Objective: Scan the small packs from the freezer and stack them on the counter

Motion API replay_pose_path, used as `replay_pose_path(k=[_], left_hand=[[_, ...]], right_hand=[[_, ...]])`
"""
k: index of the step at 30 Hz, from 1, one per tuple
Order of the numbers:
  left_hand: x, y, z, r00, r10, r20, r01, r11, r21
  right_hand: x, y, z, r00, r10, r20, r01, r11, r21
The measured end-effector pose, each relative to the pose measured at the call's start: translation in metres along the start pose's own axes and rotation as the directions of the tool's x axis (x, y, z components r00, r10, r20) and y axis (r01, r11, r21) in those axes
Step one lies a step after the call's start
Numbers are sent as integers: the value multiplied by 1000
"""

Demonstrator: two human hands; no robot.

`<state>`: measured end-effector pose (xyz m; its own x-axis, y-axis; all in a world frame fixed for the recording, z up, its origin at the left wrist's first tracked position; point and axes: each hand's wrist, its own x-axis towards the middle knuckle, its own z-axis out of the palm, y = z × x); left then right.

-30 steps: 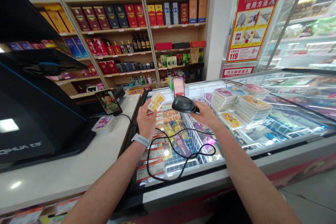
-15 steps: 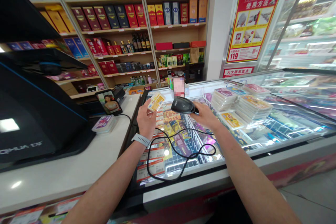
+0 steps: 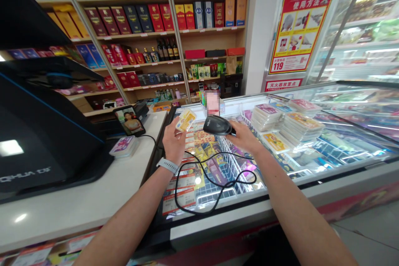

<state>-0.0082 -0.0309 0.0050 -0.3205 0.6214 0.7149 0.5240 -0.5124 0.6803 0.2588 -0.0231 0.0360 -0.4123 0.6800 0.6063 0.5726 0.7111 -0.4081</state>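
Note:
Between the thumb and fingers of my left hand (image 3: 174, 139) is a small yellow-and-white pack (image 3: 186, 121), tilted above the freezer's glass top. My right hand (image 3: 245, 136) grips the handle of a black barcode scanner (image 3: 217, 125), whose head points left towards the pack without touching it. The scanner's black cable (image 3: 202, 214) lies looped over the glass. Right of my right hand, a yellow pack (image 3: 274, 143) lies beside stacks of similar packs (image 3: 301, 129) and purple-topped ones (image 3: 266, 116).
On the left counter (image 3: 124, 187) stand a black checkout machine (image 3: 46, 133), a small stack of purple packs (image 3: 124, 146) and a propped screen (image 3: 129, 120). Baskets of goods show under the freezer glass. Shelves (image 3: 137, 37) of boxes and bottles rise behind.

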Motion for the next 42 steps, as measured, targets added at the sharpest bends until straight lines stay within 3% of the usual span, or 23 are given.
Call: replay_pose_path(k=[29,42], left_hand=[[0,-1,-1,1000,29,10,-29,1000,0],[-2,0,0,1000,-10,16,11,1000,-20]], right_hand=[[-1,2,0,1000,-7,8,6,1000,20],[0,7,2,998,4,-70,-10,996,-88]])
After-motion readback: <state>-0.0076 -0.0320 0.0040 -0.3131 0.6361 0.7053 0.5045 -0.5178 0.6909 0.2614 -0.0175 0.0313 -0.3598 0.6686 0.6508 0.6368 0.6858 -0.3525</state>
